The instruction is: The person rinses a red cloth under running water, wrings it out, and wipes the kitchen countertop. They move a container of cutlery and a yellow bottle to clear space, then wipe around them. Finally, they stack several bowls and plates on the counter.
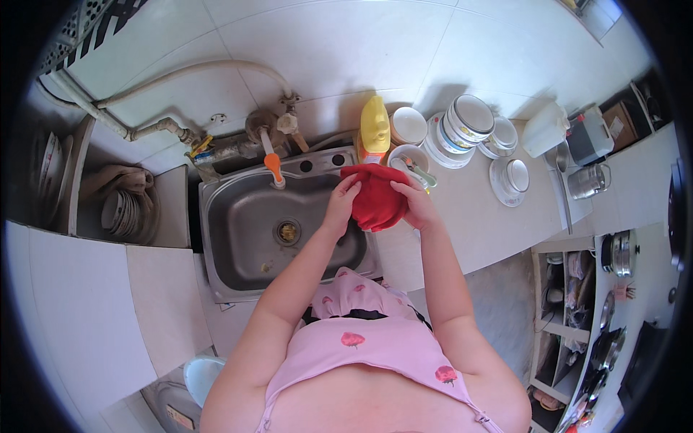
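Note:
A red cloth (pixel 379 197) is stretched between my two hands above the right rim of the steel sink (pixel 238 203). My left hand (pixel 343 204) pinches its left edge, with the thumb on top. On the opposite side my right hand (pixel 416 203) grips the cloth the same way. Whatever lies beneath the cloth is hidden. Close behind it stand a yellow bottle (pixel 374 127) and a white bowl (pixel 398 154) with utensils in it. In the sink, yellowish scraps sit in the drain strainer (pixel 288 233). An orange-handled faucet (pixel 273 162) reaches over the basin.
Stacked bowls (pixel 471 116), plates and a small cup (pixel 518 176) stand on the counter (pixel 460 216) to the right. Farther right are plastic jugs (pixel 544 130), a ladle (pixel 563 157) and a metal mug (pixel 589 181). Left of the sink, a cubby (pixel 170 200) holds small dishes.

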### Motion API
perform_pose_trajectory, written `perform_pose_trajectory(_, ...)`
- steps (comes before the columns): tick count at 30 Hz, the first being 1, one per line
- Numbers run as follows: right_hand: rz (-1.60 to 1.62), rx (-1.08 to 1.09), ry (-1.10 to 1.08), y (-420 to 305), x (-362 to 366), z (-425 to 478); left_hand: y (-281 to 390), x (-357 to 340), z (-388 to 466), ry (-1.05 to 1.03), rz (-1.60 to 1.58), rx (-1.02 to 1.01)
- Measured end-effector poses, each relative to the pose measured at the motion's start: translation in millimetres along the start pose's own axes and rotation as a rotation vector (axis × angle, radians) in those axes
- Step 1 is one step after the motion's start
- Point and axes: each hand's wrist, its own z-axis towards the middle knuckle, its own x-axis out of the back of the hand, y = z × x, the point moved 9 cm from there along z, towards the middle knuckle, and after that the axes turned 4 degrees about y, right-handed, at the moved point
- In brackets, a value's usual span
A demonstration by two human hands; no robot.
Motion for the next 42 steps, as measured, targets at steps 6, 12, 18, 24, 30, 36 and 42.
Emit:
perform_pose_trajectory(6,0.017,-0.072,-0.109,-37.7,0.8,-21.2,15.6,-64.4,-15.7,0.012,-0.134,-0.073)
perform_pose_trajectory(12,-0.052,-0.121,-0.098,-61.8,37.1,-37.4,21.3,-140.0,-24.0,-0.121,0.023,-0.106)
perform_pose_trajectory(18,-0.114,-0.053,-0.076,-91.5,68.6,-50.3,11.2,-183.0,-17.2,-0.173,0.081,-0.064)
perform_pose_trajectory(24,-0.180,0.089,-0.048,-120.9,99.8,-62.7,0.1,-216.6,-13.7,-0.248,0.150,-0.026)
perform_pose_trajectory(30,-0.167,0.164,0.067,-139.7,130.4,-76.6,-9.6,-232.1,0.9,-0.249,0.148,0.024)
perform_pose_trajectory(36,-0.150,0.217,0.172,-168.5,171.1,-91.4,-21.0,-244.8,8.8,-0.216,0.119,0.038)
perform_pose_trajectory(42,-0.341,0.226,0.260,-209.5,226.7,-100.4,-27.7,-245.4,26.9,-0.046,-0.011,-0.025)
